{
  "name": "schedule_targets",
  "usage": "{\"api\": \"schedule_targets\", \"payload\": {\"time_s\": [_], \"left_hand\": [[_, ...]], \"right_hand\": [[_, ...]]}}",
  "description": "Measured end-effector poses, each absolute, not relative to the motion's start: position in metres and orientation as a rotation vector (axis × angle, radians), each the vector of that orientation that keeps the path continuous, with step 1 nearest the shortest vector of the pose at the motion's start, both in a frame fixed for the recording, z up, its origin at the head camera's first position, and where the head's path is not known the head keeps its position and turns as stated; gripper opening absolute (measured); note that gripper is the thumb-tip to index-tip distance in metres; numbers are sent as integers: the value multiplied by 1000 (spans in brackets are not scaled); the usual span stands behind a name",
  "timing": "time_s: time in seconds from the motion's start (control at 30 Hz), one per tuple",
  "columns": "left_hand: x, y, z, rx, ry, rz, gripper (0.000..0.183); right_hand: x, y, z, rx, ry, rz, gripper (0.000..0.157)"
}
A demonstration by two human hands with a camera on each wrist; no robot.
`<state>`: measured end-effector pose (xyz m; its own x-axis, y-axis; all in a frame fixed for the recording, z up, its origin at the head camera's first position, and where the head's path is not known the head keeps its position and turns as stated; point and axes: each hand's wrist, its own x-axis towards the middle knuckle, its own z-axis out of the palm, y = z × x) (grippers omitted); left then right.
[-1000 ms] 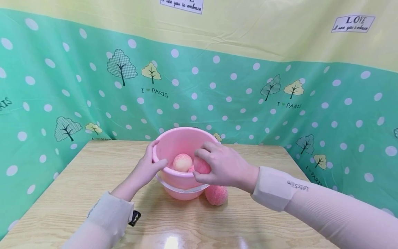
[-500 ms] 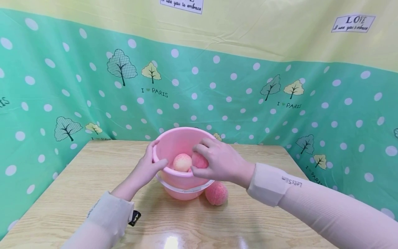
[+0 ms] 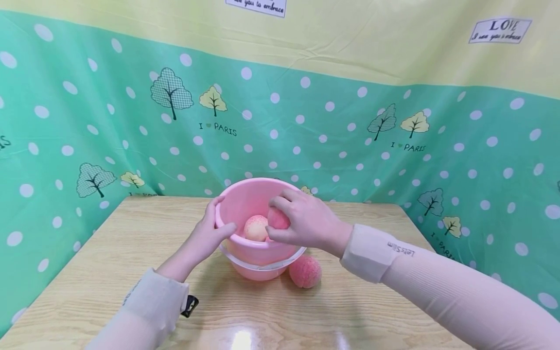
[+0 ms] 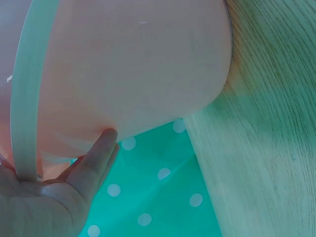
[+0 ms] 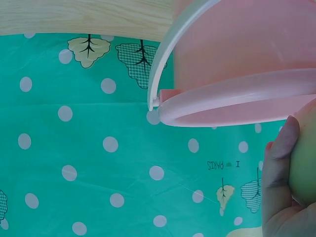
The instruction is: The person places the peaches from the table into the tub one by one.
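A pink bucket (image 3: 258, 253) stands on the table, its white handle (image 3: 268, 267) hanging down in front. My left hand (image 3: 205, 238) grips its left rim, thumb over the edge; the left wrist view shows fingers (image 4: 101, 148) along the outer wall. Above the opening, at the right rim, my right hand (image 3: 308, 221) holds a pink peach (image 3: 277, 218) between thumb and fingers. Its greenish-yellow side (image 5: 303, 165) shows in the right wrist view. Inside the bucket lies a pale peach (image 3: 254, 228) speckled red, with a bit of another pink one beside it, mostly hidden.
Another pink peach (image 3: 305, 272) rests on the wooden table (image 3: 157, 228), close to the bucket's right side. Behind the table hangs a green and yellow cloth (image 3: 262, 126) with dots and printed trees. A small black clip (image 3: 190, 306) sits by the left cuff.
My right hand has moved a little left and upward with the peach, further over the bucket's opening. The left hand keeps its grip on the rim.
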<state>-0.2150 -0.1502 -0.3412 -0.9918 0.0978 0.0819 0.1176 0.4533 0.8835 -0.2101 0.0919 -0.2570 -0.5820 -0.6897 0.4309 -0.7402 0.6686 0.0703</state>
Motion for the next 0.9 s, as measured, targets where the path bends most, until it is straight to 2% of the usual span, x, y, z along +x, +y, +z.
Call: {"api": "schedule_targets", "payload": {"time_s": [0.9], "left_hand": [[-216, -150, -343, -179, -2663, -1641, 83]], "right_hand": [[-232, 84, -266, 965, -2604, 138, 41]]}}
